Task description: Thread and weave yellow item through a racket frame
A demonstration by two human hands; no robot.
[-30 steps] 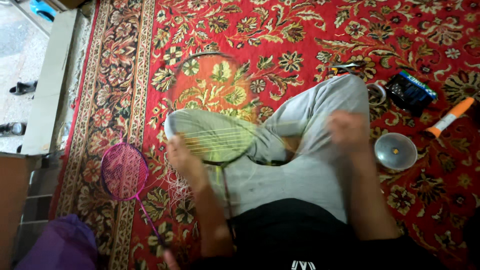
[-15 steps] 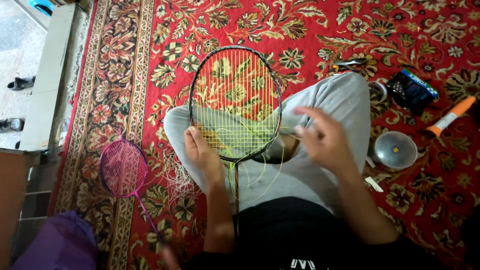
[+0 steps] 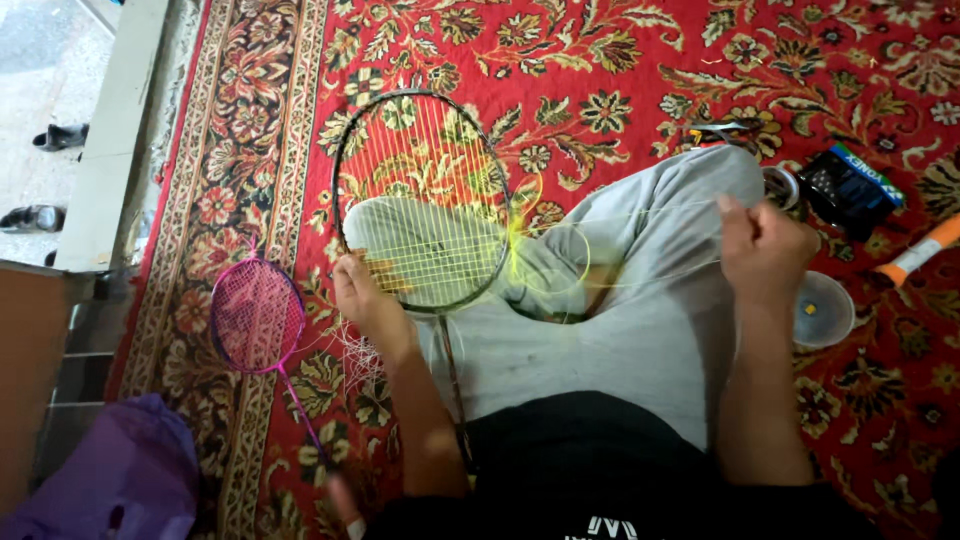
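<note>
A dark-framed badminton racket (image 3: 420, 200) with yellow strings lies over my crossed legs in grey trousers (image 3: 620, 300), its head pointing away from me. My left hand (image 3: 368, 303) grips the lower left rim of the racket head. My right hand (image 3: 762, 245) is closed on a thin yellow string (image 3: 610, 285), pulled out to the right from the racket's right side, with loose loops sagging over my knee.
A pink racket (image 3: 256, 318) lies on the red patterned carpet (image 3: 600, 60) at my left, next to a tuft of cut strings (image 3: 355, 355). At the right are a round clear lid (image 3: 824, 310), a black pouch (image 3: 850, 188), an orange-and-white tool (image 3: 920, 250) and scissors (image 3: 715, 132). A purple bag (image 3: 110, 475) sits lower left.
The racket head has swung up and away from my lap to lie flat. My right hand has moved right, drawing the string out further.
</note>
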